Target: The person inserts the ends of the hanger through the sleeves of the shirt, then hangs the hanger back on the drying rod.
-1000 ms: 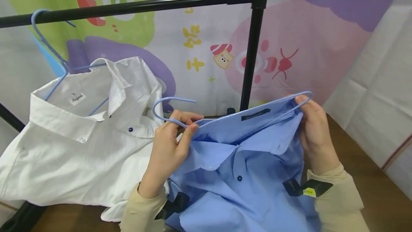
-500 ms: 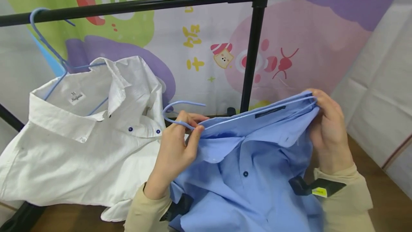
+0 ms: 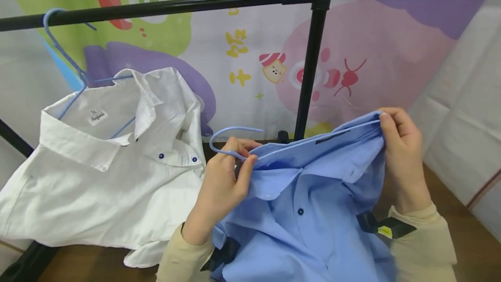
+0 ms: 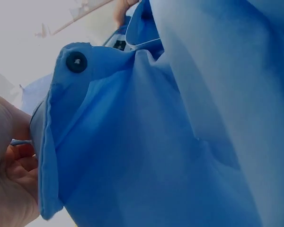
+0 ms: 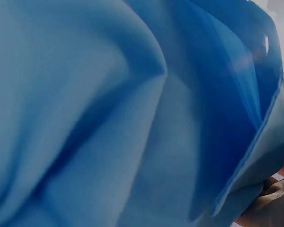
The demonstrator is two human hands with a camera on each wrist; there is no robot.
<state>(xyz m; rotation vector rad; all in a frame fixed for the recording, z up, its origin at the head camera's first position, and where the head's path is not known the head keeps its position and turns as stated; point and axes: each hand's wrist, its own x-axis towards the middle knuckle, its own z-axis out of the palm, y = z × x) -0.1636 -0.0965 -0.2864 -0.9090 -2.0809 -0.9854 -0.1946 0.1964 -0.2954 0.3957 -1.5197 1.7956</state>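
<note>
In the head view my left hand [image 3: 221, 188] pinches a light blue clothes hanger [image 3: 235, 129] just below its hook. A blue button-up shirt [image 3: 282, 234] hangs below, its collar spread along the hanger. My right hand [image 3: 405, 156] pinches the shirt's collar at its right end, thumb in front, where the hanger's far end reaches. Most of the hanger's lower part is hidden inside the shirt. In the left wrist view the thumb and curled fingers [image 4: 23, 161] are at the edge of the blue cloth, near a dark button [image 4: 76, 62]. Folds of shirt fill the right wrist view.
A white shirt [image 3: 90, 199] on another blue hanger [image 3: 64, 53] hangs from a black rack bar [image 3: 176, 7] at left. The rack's black upright [image 3: 311, 64] stands behind my hands. A brown tabletop [image 3: 462, 225] lies below, with a printed cloth [image 3: 360, 38] behind.
Both hands have shifted right with the hanger and blue shirt. My right hand has changed its hold, from the hanger's looped end to the collar, with its thumb now in front.
</note>
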